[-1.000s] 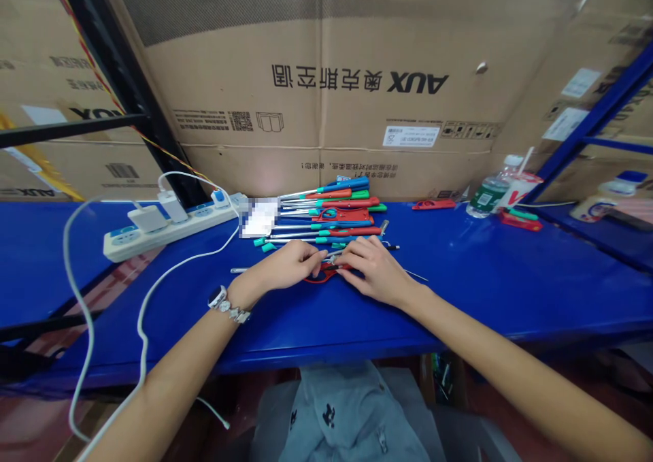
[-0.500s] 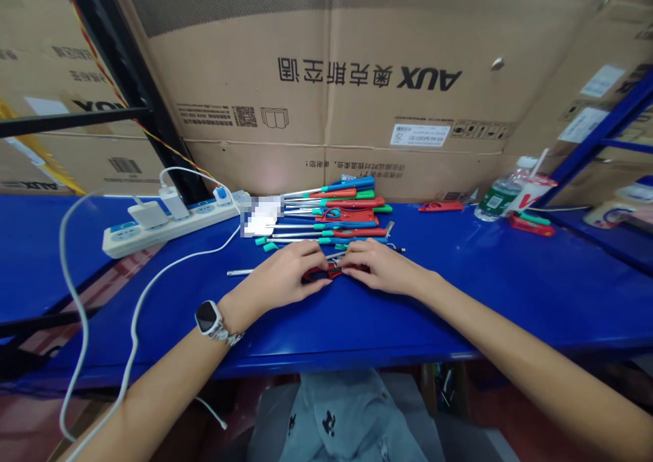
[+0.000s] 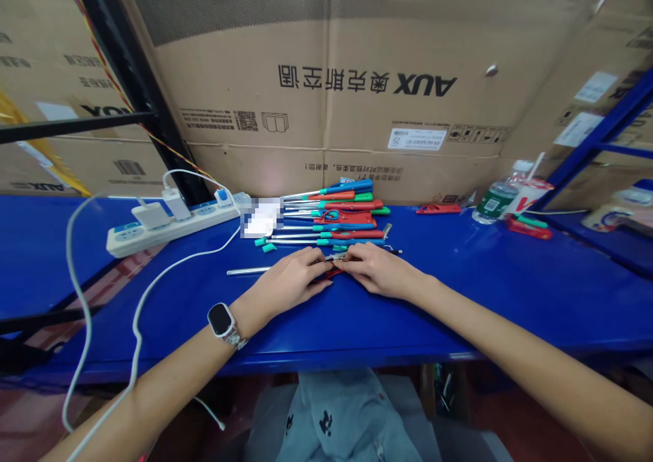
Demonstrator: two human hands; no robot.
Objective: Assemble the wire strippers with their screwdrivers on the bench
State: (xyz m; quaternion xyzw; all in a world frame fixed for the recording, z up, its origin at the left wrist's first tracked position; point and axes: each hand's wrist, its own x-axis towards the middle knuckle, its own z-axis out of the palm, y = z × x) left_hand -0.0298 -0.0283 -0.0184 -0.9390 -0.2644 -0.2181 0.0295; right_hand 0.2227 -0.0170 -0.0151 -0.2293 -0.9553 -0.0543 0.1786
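My left hand [image 3: 296, 276] and my right hand [image 3: 380, 268] meet over the blue table, fingertips nearly touching. Both are closed in a pinch at a red plastic handle shell [image 3: 335, 270], mostly covered by the fingers. A small silvery part [image 3: 335, 258] shows between the fingertips; which hand grips it is unclear. From behind my left hand a thin metal tube [image 3: 247, 271] sticks out to the left. Just beyond my hands lies a row of what look like long-nosed lighters [image 3: 352, 234], with metal tubes and red, blue, green or orange handles.
A white power strip [image 3: 176, 226] with chargers and trailing cable sits left. White paper [image 3: 262, 218], partly blurred, lies by the tubes. To the right are a red shell [image 3: 439, 209], a bottle [image 3: 494, 200] and a cup [image 3: 530, 195]. A large carton [image 3: 357, 33] stands behind.
My fingertips have drawn slightly closer together and cover more of the red shell. The silvery part now shows between them. The whole view has shifted slightly.
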